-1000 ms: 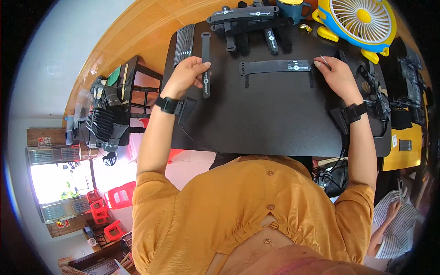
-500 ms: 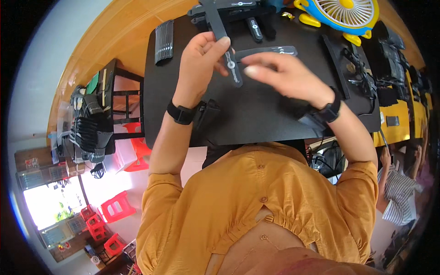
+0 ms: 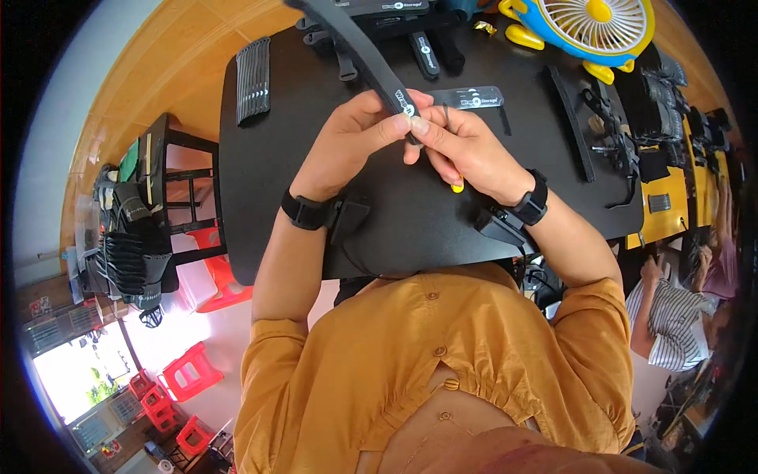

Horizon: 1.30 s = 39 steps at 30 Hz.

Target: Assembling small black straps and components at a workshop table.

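My left hand (image 3: 347, 146) and right hand (image 3: 478, 154) pinch a long, black fabric strap (image 3: 365, 57); its weight beyond this pinch could twist it loose.

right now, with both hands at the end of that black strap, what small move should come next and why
Probably let the left hand alone pinch the black strap near its closer end, freeing the right hand: both hands meet there, the long part reaches away from them, and the right hand also seems to hold a small yellow-ended item, mostly hidden.
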### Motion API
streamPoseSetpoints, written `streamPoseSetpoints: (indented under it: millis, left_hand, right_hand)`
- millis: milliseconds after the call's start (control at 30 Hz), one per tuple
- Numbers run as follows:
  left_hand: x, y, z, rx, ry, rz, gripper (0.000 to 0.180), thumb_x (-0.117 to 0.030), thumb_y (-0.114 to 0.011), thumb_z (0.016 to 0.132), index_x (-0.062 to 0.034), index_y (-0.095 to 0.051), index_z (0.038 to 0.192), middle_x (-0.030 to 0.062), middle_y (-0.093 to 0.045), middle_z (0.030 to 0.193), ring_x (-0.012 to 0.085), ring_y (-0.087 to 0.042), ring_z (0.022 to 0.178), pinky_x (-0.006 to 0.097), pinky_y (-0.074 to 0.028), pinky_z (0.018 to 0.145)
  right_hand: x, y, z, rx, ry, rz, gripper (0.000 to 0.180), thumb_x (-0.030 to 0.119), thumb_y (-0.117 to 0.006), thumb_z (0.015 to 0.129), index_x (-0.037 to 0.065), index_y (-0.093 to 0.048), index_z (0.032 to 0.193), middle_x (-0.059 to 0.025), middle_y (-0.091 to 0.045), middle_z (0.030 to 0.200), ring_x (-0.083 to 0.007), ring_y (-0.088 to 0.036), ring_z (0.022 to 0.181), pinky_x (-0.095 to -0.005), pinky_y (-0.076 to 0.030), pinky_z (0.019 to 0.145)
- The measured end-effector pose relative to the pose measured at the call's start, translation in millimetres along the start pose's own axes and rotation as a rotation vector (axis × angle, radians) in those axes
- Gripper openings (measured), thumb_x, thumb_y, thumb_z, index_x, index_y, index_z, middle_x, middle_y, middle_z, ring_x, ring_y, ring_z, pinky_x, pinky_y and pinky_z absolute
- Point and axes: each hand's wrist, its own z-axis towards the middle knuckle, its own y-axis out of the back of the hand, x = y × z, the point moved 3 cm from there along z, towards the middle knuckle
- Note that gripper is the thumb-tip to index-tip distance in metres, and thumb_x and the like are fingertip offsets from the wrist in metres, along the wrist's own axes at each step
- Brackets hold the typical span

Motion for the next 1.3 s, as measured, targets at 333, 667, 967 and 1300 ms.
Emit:
streamPoseSetpoints:
  millis: [333, 667, 967, 1300]
  left_hand:
    - [10, 8, 2, -0.195, -0.134, -0.142, 0.027, -0.012, -0.056, 0.097, -0.0005, -0.059, 0.121, 0.0077, -0.065, 0.115, 0.0149, -0.061, 0.106, 0.03, -0.044, 0.098]
    - [12, 10, 4, -0.192, -0.069, -0.357, 0.034, -0.02, -0.048, 0.102, 0.0033, -0.052, 0.127, 0.013, -0.063, 0.113, 0.0192, -0.063, 0.102, 0.031, -0.051, 0.09]
    - [15, 8, 5, -0.179, -0.029, -0.388, 0.035, -0.022, -0.048, 0.102, 0.0026, -0.053, 0.127, 0.0119, -0.064, 0.112, 0.0171, -0.062, 0.099, 0.031, -0.05, 0.091]
    - [18, 7, 6, -0.2, -0.042, -0.386, 0.033, -0.02, -0.05, 0.102, 0.0021, -0.055, 0.125, 0.0116, -0.064, 0.11, 0.0164, -0.062, 0.098, 0.03, -0.051, 0.087]
  right_hand:
    - [1, 4, 0, -0.05, -0.042, 0.053, 0.034, 0.037, -0.052, 0.1, 0.004, -0.057, 0.109, -0.0041, -0.066, 0.079, -0.0027, -0.046, 0.045, -0.0162, -0.035, 0.04]
    - [10, -2, -7, -0.202, 0.195, -0.493, 0.023, 0.022, -0.048, 0.102, 0.003, -0.058, 0.095, -0.0048, -0.061, 0.078, -0.0154, -0.059, 0.073, -0.0275, -0.048, 0.07]
    - [14, -4, -6, -0.262, 0.367, -0.754, 0.013, 0.016, -0.055, 0.098, 0.005, -0.062, 0.099, -0.0086, -0.061, 0.074, -0.0212, -0.062, 0.068, -0.031, -0.049, 0.063]
    - [14, -3, -7, -0.283, 0.432, -0.834, 0.01, 0.012, -0.057, 0.094, 0.005, -0.062, 0.099, -0.0129, -0.061, 0.078, -0.0307, -0.062, 0.072, -0.0365, -0.049, 0.064]
